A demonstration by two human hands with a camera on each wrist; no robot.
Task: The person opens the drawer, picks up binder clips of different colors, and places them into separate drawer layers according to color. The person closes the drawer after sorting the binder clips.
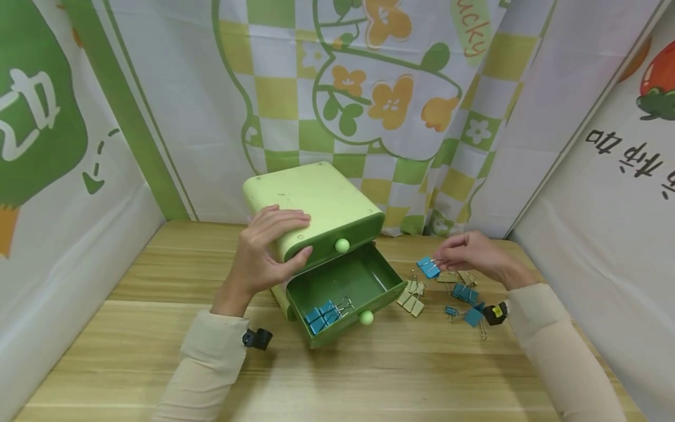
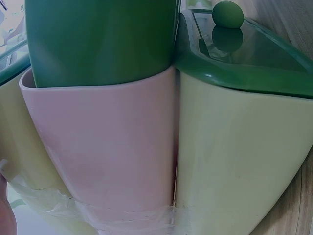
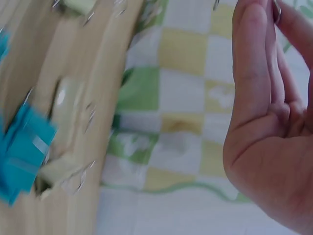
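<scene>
My left hand rests on the left side of a light-green desktop drawer box, fingers across its top and thumb at the front edge. The box's lower drawer stands pulled out, with blue binder clips in its near left corner. My right hand pinches a blue binder clip by its wire handles, above the table right of the drawer. Only wire shows at those fingertips in the right wrist view. The left wrist view shows the box's side, with a pink section between yellowish ones.
Beige binder clips lie beside the drawer on the wooden table. Further right are blue binder clips, large and small, under and near the right hand. A patterned curtain hangs behind the table, and printed cloth flanks both sides.
</scene>
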